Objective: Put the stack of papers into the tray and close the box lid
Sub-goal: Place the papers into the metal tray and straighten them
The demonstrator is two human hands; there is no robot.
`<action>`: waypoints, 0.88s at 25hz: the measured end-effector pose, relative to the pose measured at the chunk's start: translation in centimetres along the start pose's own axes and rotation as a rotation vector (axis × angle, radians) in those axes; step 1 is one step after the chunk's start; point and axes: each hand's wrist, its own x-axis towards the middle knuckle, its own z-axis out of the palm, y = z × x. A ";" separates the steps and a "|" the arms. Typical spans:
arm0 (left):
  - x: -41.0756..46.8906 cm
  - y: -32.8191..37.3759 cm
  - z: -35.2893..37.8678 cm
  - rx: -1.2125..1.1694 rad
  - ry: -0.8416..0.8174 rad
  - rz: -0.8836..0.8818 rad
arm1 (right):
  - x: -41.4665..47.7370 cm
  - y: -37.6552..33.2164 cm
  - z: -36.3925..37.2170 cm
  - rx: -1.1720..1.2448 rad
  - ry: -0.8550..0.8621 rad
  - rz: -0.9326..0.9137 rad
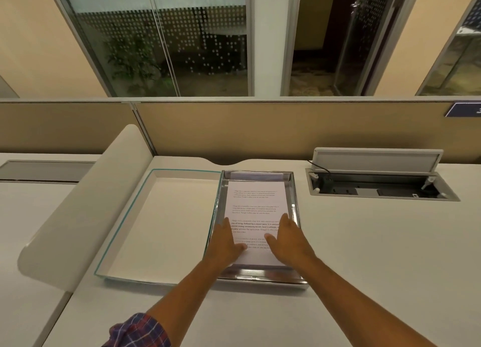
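Observation:
A stack of printed white papers [256, 203] lies flat inside a shiny metal tray [260, 275] on the white desk. My left hand [226, 242] rests on the stack's near left part, fingers spread along its left edge. My right hand [289, 238] lies on the near right part, fingers along the right edge. Both hands press flat on the paper without gripping it. Beside the tray on the left, the white box lid [166, 224] with a teal rim lies open, inner side up, touching the tray's left wall.
A curved white divider [86, 203] stands left of the lid. At the back right an open cable hatch [377, 182] with a raised flap and a black cable is set into the desk. A beige partition [260, 127] runs along the far edge.

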 end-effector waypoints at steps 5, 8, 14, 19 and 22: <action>-1.0 -2.7 1.5 0.376 -0.132 0.134 | -3.6 1.4 2.6 -0.297 -0.078 -0.266; -1.2 -2.9 1.2 0.496 -0.111 0.244 | -5.2 2.8 4.2 -0.434 -0.211 -0.300; -0.8 -2.6 0.6 0.633 -0.138 0.313 | -5.8 3.7 4.9 -0.492 -0.207 -0.328; -0.2 -3.0 0.1 0.766 -0.197 0.405 | -6.2 4.0 5.0 -0.514 -0.172 -0.376; -0.2 -2.9 0.1 0.801 -0.197 0.419 | -6.2 3.9 5.0 -0.530 -0.189 -0.371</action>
